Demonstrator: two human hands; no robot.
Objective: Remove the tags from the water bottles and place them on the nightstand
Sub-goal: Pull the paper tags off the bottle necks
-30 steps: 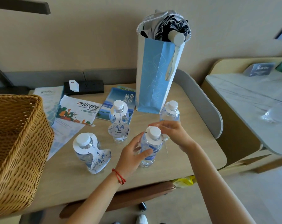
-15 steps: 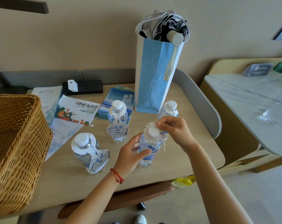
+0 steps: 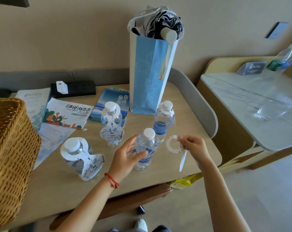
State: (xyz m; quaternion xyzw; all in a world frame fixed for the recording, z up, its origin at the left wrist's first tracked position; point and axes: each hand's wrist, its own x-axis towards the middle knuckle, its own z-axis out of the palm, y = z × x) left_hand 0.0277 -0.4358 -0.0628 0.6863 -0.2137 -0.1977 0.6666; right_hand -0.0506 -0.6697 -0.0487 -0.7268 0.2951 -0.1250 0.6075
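Several small water bottles stand on the beige table. My left hand grips the near bottle, whose neck is bare under its white cap. My right hand pinches a white ring-shaped tag just right of that bottle, in the air, its tail hanging down. Three other bottles carry tags: one at the front left, one in the middle and one at the back right. The marble-topped nightstand stands to the right.
A tall blue paper bag holding a folded umbrella stands behind the bottles. A wicker basket fills the left side. Brochures and a black power strip lie at the back. A glass and a sign sit on the nightstand.
My right hand has lifted the ring tag off the near bottle's cap and drawn it away to the right. My left hand still holds that bottle.
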